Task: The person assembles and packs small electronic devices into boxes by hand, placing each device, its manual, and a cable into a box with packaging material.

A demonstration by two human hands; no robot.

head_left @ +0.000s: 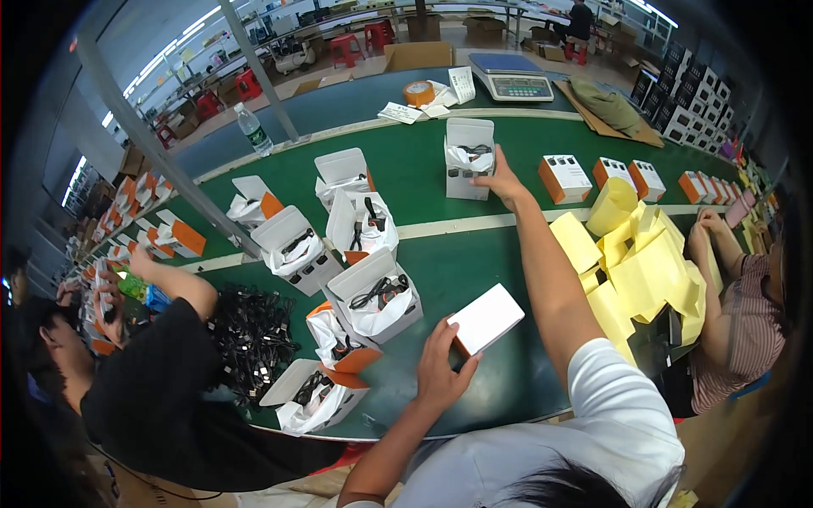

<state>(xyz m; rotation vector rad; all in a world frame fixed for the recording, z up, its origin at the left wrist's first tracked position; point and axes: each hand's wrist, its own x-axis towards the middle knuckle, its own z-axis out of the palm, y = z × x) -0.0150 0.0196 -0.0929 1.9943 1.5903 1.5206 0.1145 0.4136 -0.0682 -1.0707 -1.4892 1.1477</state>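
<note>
My left hand (pixel 442 369) grips a closed white box (pixel 492 317) with an orange side, its fingers and thumb on the near end, just above the green work surface. My right arm reaches far forward. There my right hand (pixel 503 179) is closed on the right side of an open-topped box (pixel 461 185), which stands on the green belt with its lid flap up. A white bag and a black cable show inside that box. Left of my hands stand several open boxes (pixel 396 311) holding white bags and black cables.
A heap of black cables (pixel 252 343) lies at left beside a co-worker in black (pixel 182 415). Closed boxes (pixel 565 179) line the belt at right. Yellow sheets (pixel 639 275) are piled near another person (pixel 745 326). A scale (pixel 511 83), orange tape (pixel 418 93) and bottle (pixel 253 131) stand beyond.
</note>
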